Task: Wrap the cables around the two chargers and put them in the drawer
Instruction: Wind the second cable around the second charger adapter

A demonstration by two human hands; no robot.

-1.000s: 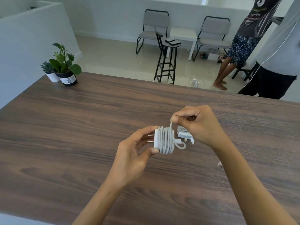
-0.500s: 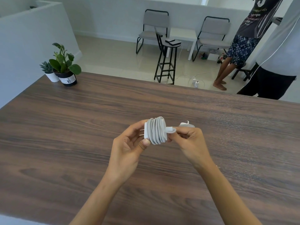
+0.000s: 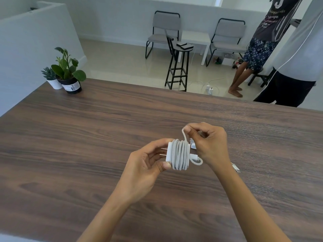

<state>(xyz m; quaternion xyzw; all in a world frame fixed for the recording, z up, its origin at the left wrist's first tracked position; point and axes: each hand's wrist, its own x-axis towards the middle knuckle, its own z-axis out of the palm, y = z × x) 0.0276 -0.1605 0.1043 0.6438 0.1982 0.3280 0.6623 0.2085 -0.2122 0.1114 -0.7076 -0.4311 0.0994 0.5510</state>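
Little can be read. A large pale letter "J" stands on the back of the dark shirt (image 3: 277,16) worn by the person standing beyond the table's far right corner; the smaller print beneath it is too blurred. The black plant pot (image 3: 71,85) at the table's far left corner bears a white label, illegible.

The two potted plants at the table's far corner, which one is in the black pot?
The taller broad-leaved plant, nearer the table's middle, sits in the black labelled pot; the small spiky succulent beside it has a white pot.
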